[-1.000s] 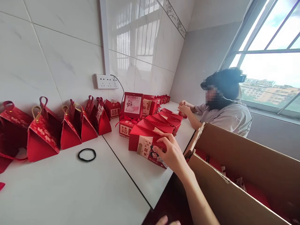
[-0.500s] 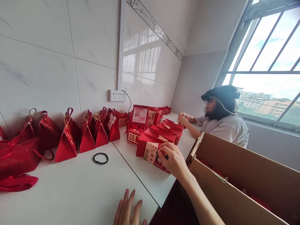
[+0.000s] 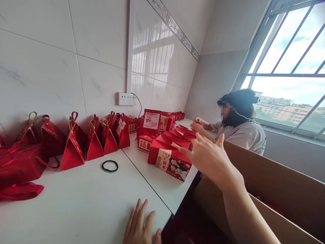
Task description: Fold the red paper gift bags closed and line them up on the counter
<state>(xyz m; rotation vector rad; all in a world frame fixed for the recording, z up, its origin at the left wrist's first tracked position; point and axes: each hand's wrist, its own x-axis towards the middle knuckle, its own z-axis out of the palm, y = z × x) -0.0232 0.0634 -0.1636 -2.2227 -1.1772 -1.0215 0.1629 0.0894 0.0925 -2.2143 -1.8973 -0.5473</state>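
Head view: a white table is shown, with clock directions as seen from each hand named. The right hand is held raised with its fingers spread, and nothing is gripped by it. At its 9 o'clock, just beside it, a red box is set, with a cartoon couple printed on its near face; whether it is touched by a fingertip cannot be told. From the left hand, which is laid on the tabletop with fingers spread and nothing held, the same box is found at 1 o'clock. The two hands are set well apart. More red boxes are lined up behind, toward the front box's 1 o'clock. A black loop is placed at the left hand's 11 o'clock, with red triangular bags lined up beyond. A cardboard carton is positioned at the right hand's 3 o'clock, and a co-worker is seen at its 2 o'clock.
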